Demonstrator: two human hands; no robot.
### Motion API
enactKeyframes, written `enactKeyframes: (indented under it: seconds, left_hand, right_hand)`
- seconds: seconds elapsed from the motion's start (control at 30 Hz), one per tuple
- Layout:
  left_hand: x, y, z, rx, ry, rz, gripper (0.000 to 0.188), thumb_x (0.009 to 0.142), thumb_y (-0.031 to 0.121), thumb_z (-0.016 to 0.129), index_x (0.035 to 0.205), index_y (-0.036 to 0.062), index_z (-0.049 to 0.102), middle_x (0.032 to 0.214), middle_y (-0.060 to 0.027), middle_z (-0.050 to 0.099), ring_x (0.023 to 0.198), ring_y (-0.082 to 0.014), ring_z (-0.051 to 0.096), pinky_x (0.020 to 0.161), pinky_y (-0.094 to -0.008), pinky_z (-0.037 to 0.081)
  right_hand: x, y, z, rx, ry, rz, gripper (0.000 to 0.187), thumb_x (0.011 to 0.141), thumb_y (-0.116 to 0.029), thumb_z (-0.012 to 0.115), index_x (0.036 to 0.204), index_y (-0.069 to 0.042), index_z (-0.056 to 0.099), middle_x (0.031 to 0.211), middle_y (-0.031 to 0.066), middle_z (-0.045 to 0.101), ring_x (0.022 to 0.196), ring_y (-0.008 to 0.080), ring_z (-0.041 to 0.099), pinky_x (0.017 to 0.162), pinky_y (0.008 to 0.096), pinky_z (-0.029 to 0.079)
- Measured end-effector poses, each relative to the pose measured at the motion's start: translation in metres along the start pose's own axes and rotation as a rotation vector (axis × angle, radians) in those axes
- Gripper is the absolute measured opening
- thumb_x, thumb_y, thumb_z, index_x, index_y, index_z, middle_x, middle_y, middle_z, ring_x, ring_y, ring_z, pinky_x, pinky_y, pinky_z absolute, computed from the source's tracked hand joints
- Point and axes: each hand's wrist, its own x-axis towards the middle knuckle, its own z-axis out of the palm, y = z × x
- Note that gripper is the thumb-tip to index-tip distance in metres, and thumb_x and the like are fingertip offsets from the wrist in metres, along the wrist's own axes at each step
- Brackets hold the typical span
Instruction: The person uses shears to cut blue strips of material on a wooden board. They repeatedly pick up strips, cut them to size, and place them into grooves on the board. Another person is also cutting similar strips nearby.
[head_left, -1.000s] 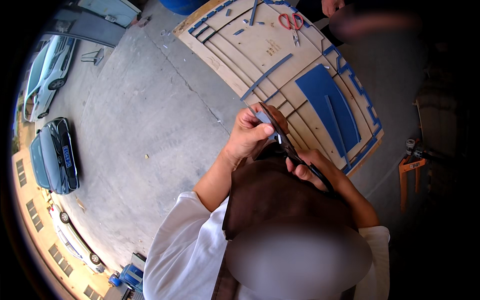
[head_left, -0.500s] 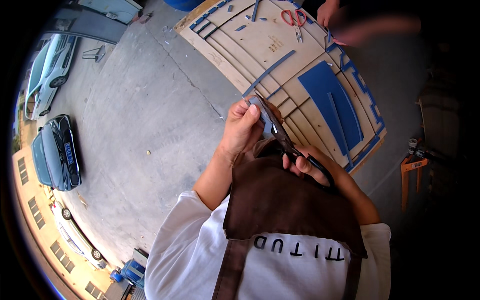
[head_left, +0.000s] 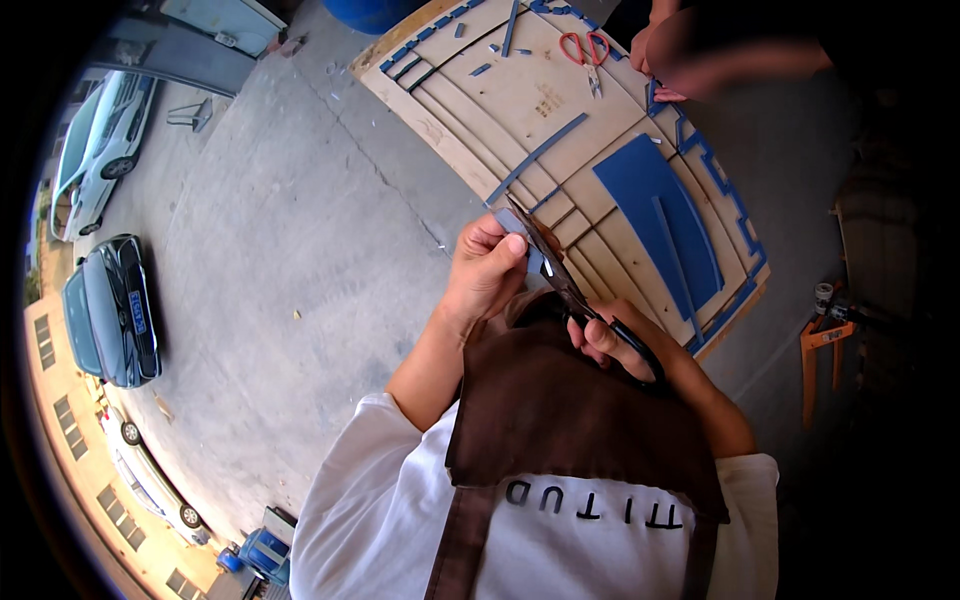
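Observation:
My left hand (head_left: pixel 482 268) pinches a small grey-blue piece of sheet (head_left: pixel 508 220) between thumb and fingers, its top edge sticking out past the thumb. In my right hand (head_left: pixel 606 340) is a pair of black-handled scissors (head_left: pixel 568 284), with fingers in the loops. The blades point up and left and lie against the right side of the piece; whether they have cut into it I cannot tell. Both hands are in front of my brown apron (head_left: pixel 580 400), close to the near left edge of a wooden board (head_left: pixel 440 130).
Blue strips lie in and along the board's slots, and a large blue sheet (head_left: pixel 655 215) rests on it. Red-handled scissors (head_left: pixel 590 60) lie at the far end. Another person's hands (head_left: pixel 655 60) work at the far right edge. An orange stand (head_left: pixel 825 345) is at right; parked cars stand left.
My left thumb has slid down slightly, and more of the grey-blue piece shows above it. The scissors stay beside it. The other person's hands have shifted a little at the board's edge.

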Motion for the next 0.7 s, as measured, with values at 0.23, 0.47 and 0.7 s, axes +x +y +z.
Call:
enactKeyframes:
  seconds: [0.23, 0.47, 0.7]
  left_hand:
    - [-0.0005, -0.0013, -0.0054, -0.037, -0.064, -0.002, 0.027, 0.086, 0.029, 0.067, 0.095, 0.0041, 0.061, 0.084, -0.0125, 0.063, 0.079, -0.0273, 0.061, 0.069, -0.0388, 0.051]
    - [-0.0017, -0.0014, -0.0072, -0.030, -0.072, 0.004, 0.026, 0.087, 0.028, 0.067, 0.095, 0.0043, 0.061, 0.083, -0.0117, 0.063, 0.079, -0.0272, 0.060, 0.070, -0.0390, 0.051]
    - [-0.0007, 0.0010, -0.0089, -0.018, -0.063, 0.001, 0.028, 0.086, 0.028, 0.068, 0.095, 0.0029, 0.060, 0.084, -0.0112, 0.063, 0.080, -0.0271, 0.061, 0.072, -0.0395, 0.052]
  right_hand:
    - [-0.0002, 0.0017, 0.0004, -0.077, 0.005, 0.019, 0.060, 0.088, -0.064, 0.045, 0.070, -0.007, 0.045, 0.056, 0.0000, 0.044, 0.051, 0.0111, 0.045, 0.048, 0.0270, 0.036]
    - [0.0014, 0.0047, 0.0040, -0.161, 0.066, -0.062, 0.058, 0.090, -0.057, 0.049, 0.067, -0.005, 0.044, 0.054, 0.0051, 0.042, 0.053, 0.0179, 0.045, 0.051, 0.0328, 0.036]
    - [0.0046, 0.0041, 0.0068, -0.209, 0.124, -0.080, 0.055, 0.091, -0.052, 0.053, 0.067, -0.004, 0.045, 0.056, 0.0070, 0.045, 0.053, 0.0206, 0.043, 0.053, 0.0334, 0.037]
